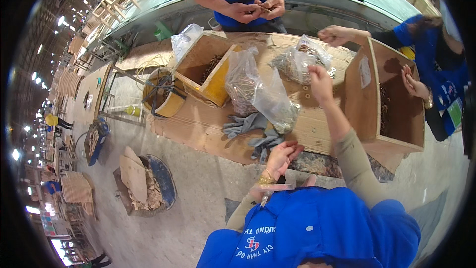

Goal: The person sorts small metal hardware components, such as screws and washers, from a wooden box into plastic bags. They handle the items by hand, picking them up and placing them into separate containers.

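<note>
My left hand point(282, 160) is at the table's near edge, beside grey work gloves point(245, 125). Its fingers are curled inward; whatever they hold is too small to make out. My right hand point(322, 85) reaches over the tabletop by an open clear plastic bag point(302, 60) of small metal hardware. Its fingertips are drawn together, with nothing between them that I can name. Loose washers point(332, 73) lie right of that bag. Two more clear bags, one with long screws or bolts point(241, 87) and one with small metal pieces point(282, 114), stand between my hands and the left box.
A plywood box point(359, 89) stands right, an open wooden box point(198, 87) left, both with dark hardware. A co-worker's hands point(258, 11) hold small pieces across the table; another person's hands point(416, 87) flank the right box. A round bin point(166, 97) and scrap-wood container point(144, 183) are left.
</note>
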`<state>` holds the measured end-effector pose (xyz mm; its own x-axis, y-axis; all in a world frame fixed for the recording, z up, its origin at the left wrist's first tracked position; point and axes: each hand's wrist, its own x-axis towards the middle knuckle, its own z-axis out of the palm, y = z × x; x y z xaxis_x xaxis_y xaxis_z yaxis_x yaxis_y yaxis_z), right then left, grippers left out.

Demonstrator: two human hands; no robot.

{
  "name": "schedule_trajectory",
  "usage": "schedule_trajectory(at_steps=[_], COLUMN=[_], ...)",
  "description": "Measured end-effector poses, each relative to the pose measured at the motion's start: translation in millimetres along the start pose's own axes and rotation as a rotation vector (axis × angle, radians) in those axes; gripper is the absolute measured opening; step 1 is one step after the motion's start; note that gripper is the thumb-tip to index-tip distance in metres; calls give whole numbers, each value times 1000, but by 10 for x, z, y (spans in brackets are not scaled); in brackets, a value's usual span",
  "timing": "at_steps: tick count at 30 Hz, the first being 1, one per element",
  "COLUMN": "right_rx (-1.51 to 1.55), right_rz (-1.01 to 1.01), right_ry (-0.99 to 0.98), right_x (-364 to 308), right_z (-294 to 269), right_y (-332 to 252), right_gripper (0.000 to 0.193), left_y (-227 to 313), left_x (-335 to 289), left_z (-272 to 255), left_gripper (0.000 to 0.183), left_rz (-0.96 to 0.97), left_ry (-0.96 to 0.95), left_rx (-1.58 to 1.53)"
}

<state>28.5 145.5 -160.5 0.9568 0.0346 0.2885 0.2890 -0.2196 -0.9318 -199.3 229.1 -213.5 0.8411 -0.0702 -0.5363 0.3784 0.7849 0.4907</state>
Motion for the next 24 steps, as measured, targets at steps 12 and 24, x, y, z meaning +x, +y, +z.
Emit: schedule_trajectory(at_steps=[12, 24], right_rx=[-867, -211], right_rz=[49, 94], right_ry=[-423, -879], right_x=[1702, 1900], right_z=[591, 699], right_y=[1203, 1189], right_gripper=[25, 22], left_y=[-33, 61], left_x=[-171, -170], left_z=[-496, -676], left_gripper=[21, 22], left_rz=[32, 68], left_ry=[-141, -1], left_rx=[9, -191])
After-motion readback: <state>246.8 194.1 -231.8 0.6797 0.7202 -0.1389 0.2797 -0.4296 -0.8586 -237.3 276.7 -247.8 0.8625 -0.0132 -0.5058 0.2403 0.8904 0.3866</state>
